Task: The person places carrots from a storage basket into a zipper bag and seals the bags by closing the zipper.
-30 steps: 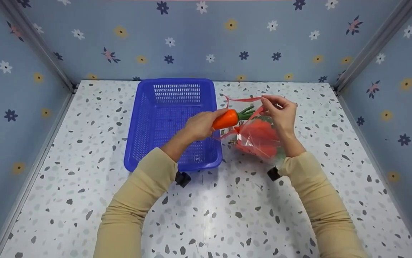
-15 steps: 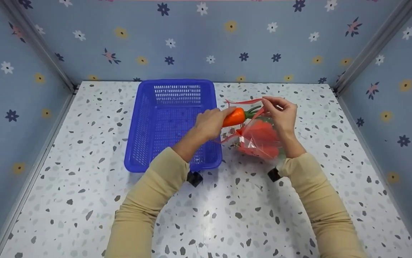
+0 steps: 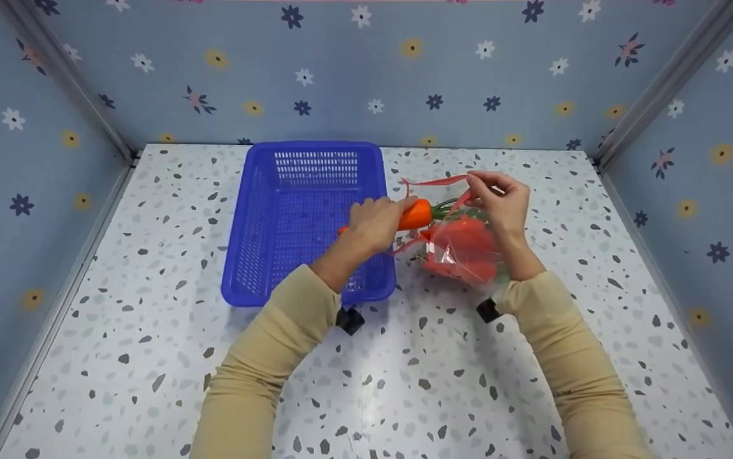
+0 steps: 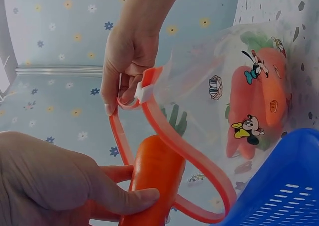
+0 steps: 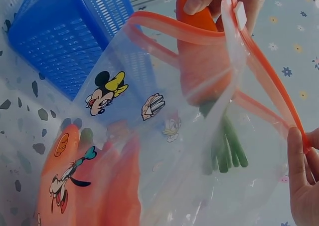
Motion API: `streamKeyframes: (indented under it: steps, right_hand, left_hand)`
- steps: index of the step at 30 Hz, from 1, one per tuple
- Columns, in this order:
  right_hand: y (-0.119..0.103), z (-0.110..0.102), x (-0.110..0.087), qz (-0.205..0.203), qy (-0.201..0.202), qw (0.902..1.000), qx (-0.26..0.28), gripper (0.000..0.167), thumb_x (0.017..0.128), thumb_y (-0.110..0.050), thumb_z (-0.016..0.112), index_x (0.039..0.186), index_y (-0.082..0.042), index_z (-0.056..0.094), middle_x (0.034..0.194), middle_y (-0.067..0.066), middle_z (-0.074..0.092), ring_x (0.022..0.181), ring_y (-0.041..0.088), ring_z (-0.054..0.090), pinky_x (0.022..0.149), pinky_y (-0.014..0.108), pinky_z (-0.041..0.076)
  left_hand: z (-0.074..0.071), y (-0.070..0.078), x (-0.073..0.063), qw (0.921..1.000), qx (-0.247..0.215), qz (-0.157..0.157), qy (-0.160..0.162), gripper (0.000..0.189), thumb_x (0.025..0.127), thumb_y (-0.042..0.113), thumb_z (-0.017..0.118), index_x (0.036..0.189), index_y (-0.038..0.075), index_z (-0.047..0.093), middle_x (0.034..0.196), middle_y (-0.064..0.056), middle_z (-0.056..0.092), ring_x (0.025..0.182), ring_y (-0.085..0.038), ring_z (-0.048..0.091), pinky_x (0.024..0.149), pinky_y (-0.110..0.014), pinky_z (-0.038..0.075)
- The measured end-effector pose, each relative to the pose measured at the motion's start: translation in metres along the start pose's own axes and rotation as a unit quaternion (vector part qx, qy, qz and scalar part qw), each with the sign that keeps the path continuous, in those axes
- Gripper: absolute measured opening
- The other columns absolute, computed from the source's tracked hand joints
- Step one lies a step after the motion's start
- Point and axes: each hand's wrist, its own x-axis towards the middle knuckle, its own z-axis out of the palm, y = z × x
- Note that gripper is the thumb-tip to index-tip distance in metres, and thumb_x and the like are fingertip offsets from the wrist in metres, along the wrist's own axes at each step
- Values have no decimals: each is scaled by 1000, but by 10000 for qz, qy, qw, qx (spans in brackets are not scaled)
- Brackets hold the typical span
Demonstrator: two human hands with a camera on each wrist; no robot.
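My left hand (image 3: 376, 223) grips an orange carrot (image 3: 416, 215) with green stems, its top pointing right. In the right wrist view the stems (image 5: 227, 146) and thick end sit inside the mouth of a clear zip bag (image 5: 189, 186) printed with cartoon figures. My right hand (image 3: 500, 201) pinches the bag's red zip edge (image 4: 187, 156), holding the mouth apart. A white slider (image 4: 143, 93) shows on that edge. Inside the bag lie several orange-red carrots (image 4: 254, 101) with green tops. The carrot's thin tip pokes out behind my left hand, over the basket.
A blue plastic basket (image 3: 232, 255) with slotted walls stands left of the bag, under my left hand. Both rest on a white speckled table (image 3: 392, 382). Flowered panels (image 3: 341, 70) enclose the back and sides.
My left hand has moved right, bringing the carrot's green top into the bag's mouth, and in the last half second the carrot has dipped slightly. The right hand has stayed nearly still.
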Motion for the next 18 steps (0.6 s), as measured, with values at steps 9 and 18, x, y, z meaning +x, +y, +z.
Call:
streamKeyframes:
  steps: [9,18]
  right_hand:
    - [7,-3,5,-73,-2,9999,149,29,71,-18,74,92,2,68,84,31,55,54,32,59,50,36,51]
    - [-10,-1,3,624,61,9973,375,26,73,-8,72,95,4,66,81,21,61,55,28,59,53,35,52]
  left_hand:
    - [4,7,3,9995,291,17,138,65,82,14,62,137,30,31,109,-11,55,94,-31,49,84,-45,37]
    - [9,15,8,9986,16,12,524,54,82,19,64,131,28,44,105,-8,57,90,-28,48,77,-39,37]
